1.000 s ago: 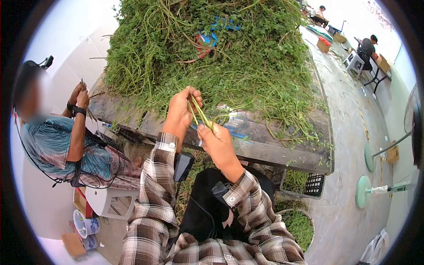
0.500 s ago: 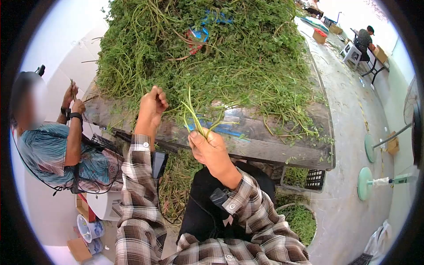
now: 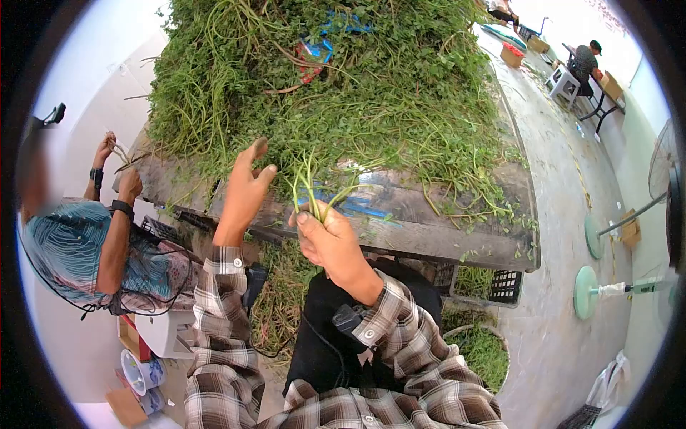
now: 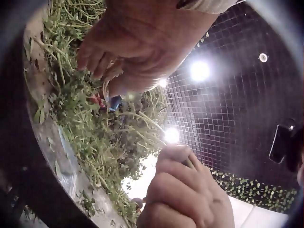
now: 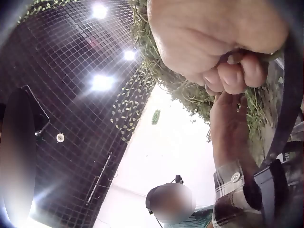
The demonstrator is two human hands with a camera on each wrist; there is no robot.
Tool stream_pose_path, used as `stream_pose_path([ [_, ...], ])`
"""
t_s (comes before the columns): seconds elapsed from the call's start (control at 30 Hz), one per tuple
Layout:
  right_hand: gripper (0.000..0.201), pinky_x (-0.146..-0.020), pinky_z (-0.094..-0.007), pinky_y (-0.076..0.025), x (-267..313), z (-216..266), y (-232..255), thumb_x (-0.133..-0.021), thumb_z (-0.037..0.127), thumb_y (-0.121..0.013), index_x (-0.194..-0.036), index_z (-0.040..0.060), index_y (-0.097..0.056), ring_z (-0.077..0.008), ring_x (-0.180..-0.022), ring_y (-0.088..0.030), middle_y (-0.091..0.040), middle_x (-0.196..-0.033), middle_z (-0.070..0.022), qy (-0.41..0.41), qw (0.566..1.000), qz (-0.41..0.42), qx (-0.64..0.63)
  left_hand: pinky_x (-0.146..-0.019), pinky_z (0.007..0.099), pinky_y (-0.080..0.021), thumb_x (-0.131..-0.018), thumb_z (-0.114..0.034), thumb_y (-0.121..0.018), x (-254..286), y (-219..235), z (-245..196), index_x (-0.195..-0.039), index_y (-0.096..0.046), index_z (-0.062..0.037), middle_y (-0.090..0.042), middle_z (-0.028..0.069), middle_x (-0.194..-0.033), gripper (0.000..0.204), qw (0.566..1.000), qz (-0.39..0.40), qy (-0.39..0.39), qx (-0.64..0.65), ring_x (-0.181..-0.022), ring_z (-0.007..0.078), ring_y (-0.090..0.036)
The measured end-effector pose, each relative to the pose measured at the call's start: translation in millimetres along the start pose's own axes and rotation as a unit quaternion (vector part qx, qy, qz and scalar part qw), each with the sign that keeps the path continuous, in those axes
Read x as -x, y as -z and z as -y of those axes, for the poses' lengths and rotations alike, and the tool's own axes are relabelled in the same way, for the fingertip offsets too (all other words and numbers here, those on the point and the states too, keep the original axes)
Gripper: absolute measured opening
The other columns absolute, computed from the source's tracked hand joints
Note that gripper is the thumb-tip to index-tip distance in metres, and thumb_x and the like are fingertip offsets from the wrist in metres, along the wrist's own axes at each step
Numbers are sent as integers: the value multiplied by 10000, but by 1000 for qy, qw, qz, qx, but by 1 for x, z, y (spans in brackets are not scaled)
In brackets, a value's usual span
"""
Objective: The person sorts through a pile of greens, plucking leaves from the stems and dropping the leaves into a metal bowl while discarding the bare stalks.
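Note:
My right hand (image 3: 330, 239) grips a small bunch of green stems (image 3: 309, 187), thumb laid over their lower ends. The stems fan upward from the fist, a few small leaves at their tips. To the left, my left hand (image 3: 246, 189) is apart from the bunch, with thumb and forefinger spread above the near table edge. In the left wrist view its fingers (image 4: 97, 61) are loosely bent near the leafy heap. Beyond both hands rises a large pile of leafy green stems (image 3: 371, 93). The right wrist view shows the fist's curled fingers (image 5: 232, 78); the bunch is mostly hidden there.
The wooden table (image 3: 457, 239) has loose leaves along its near edge. Below stand a black crate (image 3: 506, 286) and a round basket of greens (image 3: 482, 357). Another person (image 3: 78, 243) sits at the left, holding stems. A fan stand (image 3: 586, 293) is on the right.
My left hand has left the bunch, moved left and spread its thumb and forefinger. The right hand keeps holding the stems, slightly further left and lower. The seated person's hands have moved apart.

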State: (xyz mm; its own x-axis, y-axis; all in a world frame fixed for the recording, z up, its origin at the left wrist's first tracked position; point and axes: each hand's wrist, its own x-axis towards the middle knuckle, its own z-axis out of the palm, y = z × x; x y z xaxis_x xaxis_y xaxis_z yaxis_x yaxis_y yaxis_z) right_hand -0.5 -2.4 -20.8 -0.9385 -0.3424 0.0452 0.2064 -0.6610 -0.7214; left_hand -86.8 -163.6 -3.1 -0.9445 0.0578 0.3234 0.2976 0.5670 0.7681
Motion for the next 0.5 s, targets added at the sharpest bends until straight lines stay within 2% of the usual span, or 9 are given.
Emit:
stream_pose_path([
  [0.03, 157, -391, -179, -259, 0, -1, 0, -943, 187, -454, -873, 49, -482, -31, -433, -313, -376, -567, 50, 1, 1000, -3, -1, -878, 326, -419, -820, -111, -559, 2, -1, -2, -1251, -456, -7, -500, 135, -1201, 454, 1000, -14, -10, 13, -1087, 235, -499],
  [0.13, 125, -388, -191, -287, 2, 1, 0, -953, 171, -385, -926, 67, -449, -47, -439, -391, -497, -624, -8, 29, 990, 21, 134, -870, 325, -428, -832, -105, -549, 10, 2, -15, -1194, -514, -8, -518, 129, -1164, 376, 999, 13, -20, -32, -1060, 237, -517],
  [0.23, 113, -389, -188, -294, 6, 7, -8, -949, 164, -386, -943, 66, -444, -50, -437, -397, -494, -619, -6, 19, 991, -10, 133, -848, 319, -437, -834, -101, -548, 12, -3, -23, -1124, -563, 1, -527, 129, -1129, 307, 998, 35, -42, -35, -1019, 234, -538],
  [0.27, 113, -389, -188, -294, 6, 7, -7, -949, 164, -386, -943, 66, -444, -50, -437, -397, -494, -619, -6, 20, 991, -9, 133, -812, 314, -445, -826, -96, -556, 13, -7, -30, -1058, -594, 9, -547, 130, -1068, 258, 998, 29, -51, -35, -954, 236, -555],
  [0.43, 93, -383, -189, -290, 4, 11, 6, -931, 112, -401, -993, 59, -446, -48, -442, -381, -486, -641, -2, 92, 989, -40, 107, -730, 329, -436, -786, -102, -595, 11, -35, -36, -970, -615, 18, -566, 139, -923, 221, 994, 77, -79, -10, -850, 260, -548],
  [0.5, 101, -379, -187, -278, 2, 13, 8, -919, 77, -403, -1007, 55, -448, -46, -434, -366, -472, -620, -5, 109, 988, -60, 92, -778, 308, -428, -792, -111, -583, 11, -45, -42, -1006, -616, 5, -555, 108, -936, 246, 982, 160, -55, -83, -868, 231, -547],
])
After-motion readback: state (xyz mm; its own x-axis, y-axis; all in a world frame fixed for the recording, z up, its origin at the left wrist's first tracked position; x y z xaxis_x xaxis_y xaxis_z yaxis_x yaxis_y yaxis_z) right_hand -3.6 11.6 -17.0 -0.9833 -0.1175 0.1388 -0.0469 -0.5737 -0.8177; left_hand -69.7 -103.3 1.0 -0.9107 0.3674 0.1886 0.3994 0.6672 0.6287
